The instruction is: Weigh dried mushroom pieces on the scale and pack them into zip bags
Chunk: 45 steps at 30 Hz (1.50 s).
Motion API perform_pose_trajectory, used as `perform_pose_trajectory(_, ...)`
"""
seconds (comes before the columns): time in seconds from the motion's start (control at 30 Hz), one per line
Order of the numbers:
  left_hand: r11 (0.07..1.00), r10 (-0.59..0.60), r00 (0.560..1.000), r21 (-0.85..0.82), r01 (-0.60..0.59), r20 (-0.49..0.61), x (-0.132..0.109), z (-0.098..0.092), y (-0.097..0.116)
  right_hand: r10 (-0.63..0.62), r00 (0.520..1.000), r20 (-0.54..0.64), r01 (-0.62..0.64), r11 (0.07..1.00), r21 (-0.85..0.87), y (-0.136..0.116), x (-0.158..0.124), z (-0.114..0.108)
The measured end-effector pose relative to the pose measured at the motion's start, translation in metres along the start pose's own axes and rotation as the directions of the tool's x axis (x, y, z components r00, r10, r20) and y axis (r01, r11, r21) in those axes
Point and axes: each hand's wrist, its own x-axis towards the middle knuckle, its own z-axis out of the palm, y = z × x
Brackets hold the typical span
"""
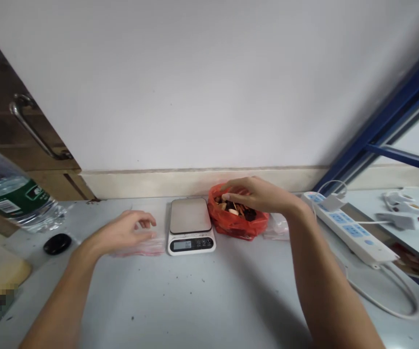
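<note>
With the scale (190, 227) as the dial's centre and the wall (209, 97) at twelve, a hand could pass over the bare tabletop (173, 305) toward six o'clock and directly above the scale. The red bag (236, 228), with the right hand (249, 191) at its mouth, blocks three, and the left hand (131, 230) fills nine. Farther out, the power strip (354, 235) and its cable (381, 309) obstruct three to four, the bottle (18, 194) nine.

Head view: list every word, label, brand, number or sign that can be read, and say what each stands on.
"0.0": on the display of the scale.
"M" and "T": on two of the scale's buttons; the other button markings are too small to read.
Bottle's green label: print too blurred to read.
Power strip: markings too small to read.
</note>
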Motion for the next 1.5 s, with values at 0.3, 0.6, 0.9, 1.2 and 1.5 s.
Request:
perform_pose_trajectory(0.3,0.991,0.12,0.992,-0.07,-0.117,0.042,-0.007,0.021,-0.016,-0.007,0.997,0.075,0.004,0.999,0.032,0.0,0.017,0.017)
perform_pose_trajectory(0.6,0.943,0.308,0.927,-0.062,-0.328,-0.213,-0.004,0.028,-0.004,0.159,0.983,0.092,-0.142,0.975,-0.169,0.009,0.017,0.014)
perform_pose_trajectory(0.9,0.949,0.314,0.942,0.042,-0.311,-0.12,-0.007,0.029,-0.002,0.176,0.981,0.077,-0.166,0.979,-0.121,0.003,0.013,0.011)
perform_pose_trajectory(1.2,0.897,0.44,0.881,0.036,-0.441,-0.171,-0.001,0.039,0.004,0.352,0.931,0.094,-0.311,0.903,-0.297,0.019,0.018,0.015)
perform_pose_trajectory(1.5,0.908,0.398,0.86,0.005,-0.418,-0.32,-0.009,0.032,0.005,0.456,0.885,0.091,-0.412,0.859,-0.304,0.001,0.029,0.036)
